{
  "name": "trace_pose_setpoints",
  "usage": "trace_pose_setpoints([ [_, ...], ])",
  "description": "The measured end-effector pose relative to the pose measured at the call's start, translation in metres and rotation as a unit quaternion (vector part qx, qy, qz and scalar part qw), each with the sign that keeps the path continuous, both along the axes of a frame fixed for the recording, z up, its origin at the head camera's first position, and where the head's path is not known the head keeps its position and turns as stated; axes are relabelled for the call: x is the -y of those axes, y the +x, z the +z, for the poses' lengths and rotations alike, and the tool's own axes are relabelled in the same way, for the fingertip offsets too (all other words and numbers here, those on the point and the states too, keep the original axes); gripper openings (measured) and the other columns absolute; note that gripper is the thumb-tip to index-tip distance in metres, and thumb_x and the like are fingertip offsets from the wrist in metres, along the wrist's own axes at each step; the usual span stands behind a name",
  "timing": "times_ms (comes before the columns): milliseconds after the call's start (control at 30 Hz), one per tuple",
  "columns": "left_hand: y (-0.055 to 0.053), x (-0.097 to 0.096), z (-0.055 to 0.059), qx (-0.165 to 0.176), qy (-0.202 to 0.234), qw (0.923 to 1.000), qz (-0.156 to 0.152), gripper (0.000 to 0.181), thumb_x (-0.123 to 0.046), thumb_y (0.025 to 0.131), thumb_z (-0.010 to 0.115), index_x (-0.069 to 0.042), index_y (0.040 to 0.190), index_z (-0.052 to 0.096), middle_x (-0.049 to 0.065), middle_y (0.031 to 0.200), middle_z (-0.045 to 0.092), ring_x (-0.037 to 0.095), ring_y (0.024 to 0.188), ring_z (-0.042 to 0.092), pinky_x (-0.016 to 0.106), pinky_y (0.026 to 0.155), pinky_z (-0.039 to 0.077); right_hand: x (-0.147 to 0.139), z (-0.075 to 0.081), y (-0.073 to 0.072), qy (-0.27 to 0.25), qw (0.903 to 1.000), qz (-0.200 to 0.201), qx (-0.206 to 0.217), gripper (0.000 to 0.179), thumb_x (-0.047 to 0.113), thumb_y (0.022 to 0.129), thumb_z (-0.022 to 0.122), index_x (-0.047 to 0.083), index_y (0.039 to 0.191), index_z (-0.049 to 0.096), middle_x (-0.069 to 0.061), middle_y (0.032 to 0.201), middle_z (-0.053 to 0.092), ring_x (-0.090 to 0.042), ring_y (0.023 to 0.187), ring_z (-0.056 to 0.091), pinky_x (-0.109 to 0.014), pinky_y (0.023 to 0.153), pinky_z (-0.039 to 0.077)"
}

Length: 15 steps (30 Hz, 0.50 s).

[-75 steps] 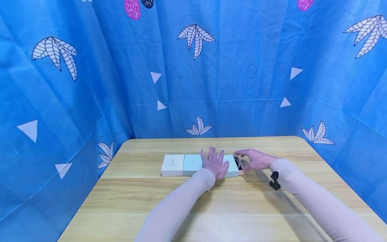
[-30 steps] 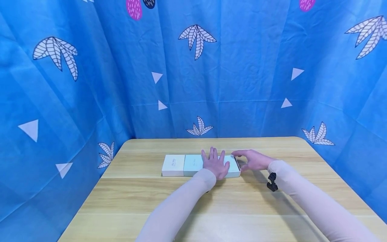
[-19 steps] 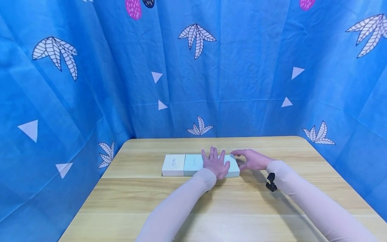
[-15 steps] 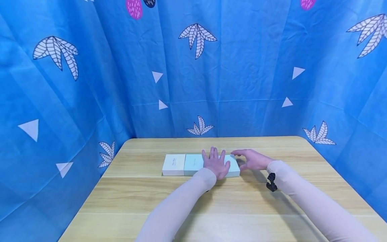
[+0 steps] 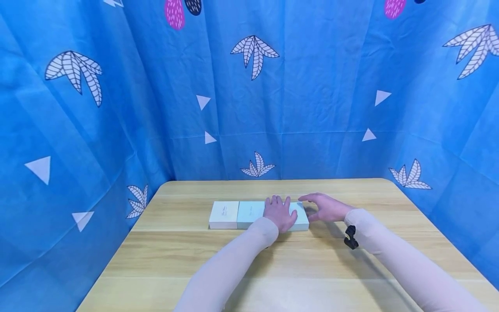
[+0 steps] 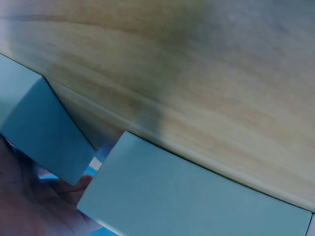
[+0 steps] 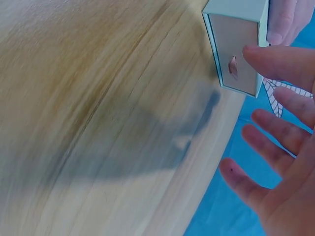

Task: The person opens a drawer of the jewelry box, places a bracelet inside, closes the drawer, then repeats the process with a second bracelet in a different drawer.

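On the table lies a mint drawer box (image 5: pixel 301 219). My left hand (image 5: pixel 278 215) rests over it, fingers bent over its far edge, and grips it. In the right wrist view its pale drawer front (image 7: pixel 239 40) sits flush within the sleeve, with a small ribbon tab (image 7: pixel 233 67) on it. Beside that end my right hand (image 5: pixel 325 209) stays with fingers spread, holding nothing; one fingertip overlaps the drawer front, and contact is unclear. Left of the gripped box lies another mint box (image 5: pixel 248 212); the left wrist view shows a gap between the two.
A white box (image 5: pixel 224 215) with small lettering adjoins the second mint box's left side. All lie in a row on the wooden table (image 5: pixel 187 251). A blue patterned curtain (image 5: pixel 312 95) hangs behind the table and along both sides.
The drawer, which stuck out at the right end with something dark inside, has slid left into its sleeve, the right hand moving along. My left fingers, flat before, now bend over the far edge.
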<state>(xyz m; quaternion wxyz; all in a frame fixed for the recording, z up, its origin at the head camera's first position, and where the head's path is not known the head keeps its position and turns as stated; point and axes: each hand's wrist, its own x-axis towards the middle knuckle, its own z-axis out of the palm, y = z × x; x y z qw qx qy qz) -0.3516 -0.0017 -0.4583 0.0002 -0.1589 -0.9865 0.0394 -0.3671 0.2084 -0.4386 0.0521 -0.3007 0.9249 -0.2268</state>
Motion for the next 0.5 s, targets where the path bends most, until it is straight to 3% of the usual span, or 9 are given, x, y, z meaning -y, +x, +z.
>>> trace_pose_setpoints([
  [233,0.0005,-0.0009,0.0002,-0.044,-0.012,0.9987,-0.021,0.069,-0.057,0.103,0.021,-0.015,0.155,0.039,0.005,0.148,0.049,0.024,0.138,0.043,0.050,0.112,0.038,-0.0001,0.0036,0.0030,-0.002,1.0000,-0.001,-0.004,0.072,0.017,0.082,0.081,0.009,0.147,0.051,-0.014,0.150,0.051,-0.041,0.140,0.044,-0.062,0.114,0.034],
  [500,-0.0018,-0.0026,0.0007,-0.067,-0.032,0.9969,-0.025,0.069,-0.058,0.102,0.023,-0.014,0.149,0.047,0.003,0.142,0.054,0.021,0.133,0.046,0.051,0.111,0.037,0.0012,0.0079,0.0066,-0.014,0.9998,0.012,-0.001,0.076,0.021,0.080,0.083,0.010,0.148,0.049,-0.012,0.151,0.051,-0.039,0.139,0.045,-0.061,0.112,0.037],
])
